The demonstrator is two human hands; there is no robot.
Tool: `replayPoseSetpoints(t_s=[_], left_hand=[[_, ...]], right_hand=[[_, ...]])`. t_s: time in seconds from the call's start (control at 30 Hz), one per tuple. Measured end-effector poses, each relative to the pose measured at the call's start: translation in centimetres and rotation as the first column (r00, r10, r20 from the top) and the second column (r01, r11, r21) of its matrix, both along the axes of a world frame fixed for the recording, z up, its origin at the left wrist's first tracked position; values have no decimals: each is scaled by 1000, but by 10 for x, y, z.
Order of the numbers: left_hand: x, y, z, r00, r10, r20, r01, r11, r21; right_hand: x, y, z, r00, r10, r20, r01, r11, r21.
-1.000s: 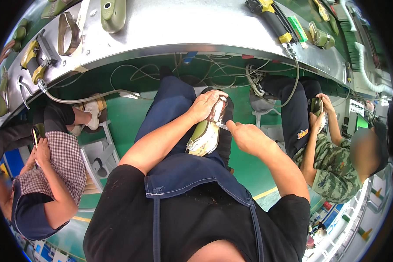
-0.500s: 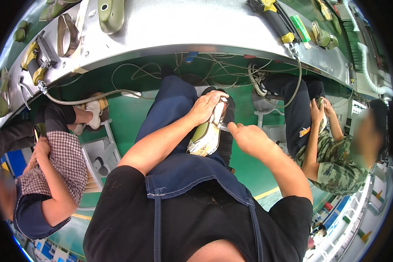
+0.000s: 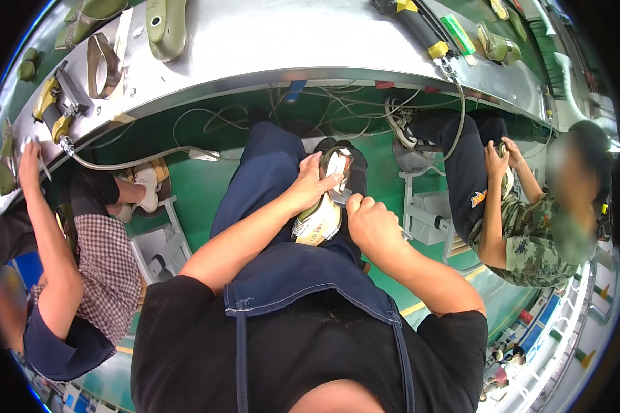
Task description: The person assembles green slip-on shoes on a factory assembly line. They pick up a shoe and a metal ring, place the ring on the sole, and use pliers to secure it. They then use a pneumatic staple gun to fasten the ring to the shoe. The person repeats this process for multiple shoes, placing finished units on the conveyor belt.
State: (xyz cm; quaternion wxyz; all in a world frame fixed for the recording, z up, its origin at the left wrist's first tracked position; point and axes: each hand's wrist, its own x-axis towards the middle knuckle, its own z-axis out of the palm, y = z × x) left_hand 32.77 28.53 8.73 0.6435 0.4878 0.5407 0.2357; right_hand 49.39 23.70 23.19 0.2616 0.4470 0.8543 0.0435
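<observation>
On my lap rests a green shoe last [image 3: 308, 210] with whitish, printed material over its near part and a pale, shiny piece toward its far end. My left hand [image 3: 310, 180] is wrapped round its left side, the thumb lying across the top. Close by on the right, my right hand [image 3: 375, 221] is closed in a fist round a small knife-like tool [image 3: 339, 197]. Its flat, shiny blade reaches the last's right side; the fingers hide most of the handle.
A metal workbench [image 3: 255, 41] curves ahead, bearing a green last [image 3: 165, 31], a yellow-black air tool [image 3: 54, 110] and another air tool [image 3: 420, 31]. Hoses hang below. Co-workers sit at left [image 3: 83, 275] and right [image 3: 530, 234].
My left hand has slid nearer along the last, and the last has tilted. My right hand has moved nearer and left. The left co-worker's arm now reaches to the bench.
</observation>
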Motion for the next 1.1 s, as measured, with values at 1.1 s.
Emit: replayPoseSetpoints(t_s=[1.1], left_hand=[[-2, -8, 48, 963, 90, 253, 32, 897, -441]], right_hand=[[96, 322, 66, 666, -289, -688, 400, 917, 2]])
